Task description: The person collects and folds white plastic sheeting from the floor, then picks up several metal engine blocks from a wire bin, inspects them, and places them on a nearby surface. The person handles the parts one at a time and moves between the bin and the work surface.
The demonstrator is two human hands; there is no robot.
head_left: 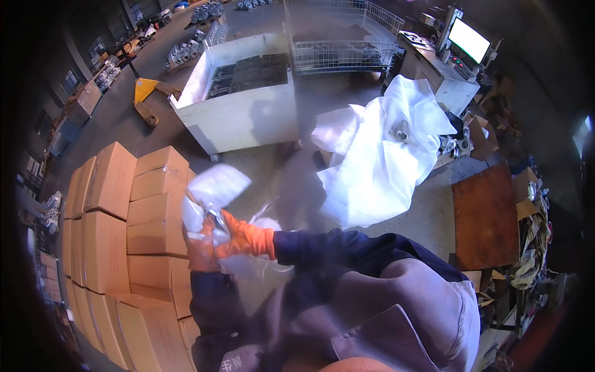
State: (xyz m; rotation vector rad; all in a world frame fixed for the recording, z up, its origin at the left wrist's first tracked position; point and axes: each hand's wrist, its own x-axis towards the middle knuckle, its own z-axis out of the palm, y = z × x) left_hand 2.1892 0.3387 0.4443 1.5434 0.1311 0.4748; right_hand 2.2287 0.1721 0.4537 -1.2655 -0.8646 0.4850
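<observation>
Both my hands wear orange gloves and meet in front of the stacked boxes, at left of centre. My left hand (201, 253) is closed around the lower end of a shiny metal part (216, 223) partly covered in white wrapping. From the right, my right hand (245, 239) reaches across and grips the same part; its exact shape is hidden by fingers and wrapping. A white foam sheet (222, 185) sticks out above the hands. To the right, a large heap of white foam sheets (378, 180) carries another metal part (401, 133).
Taped cardboard boxes (108, 248) stand stacked at left. Ahead are a white bin (248, 121) of dark parts, a wire cage (341, 59) and a yellow pallet jack (145, 92). A lit screen (469, 41) stands far right, above a reddish-brown board (485, 217) and scraps.
</observation>
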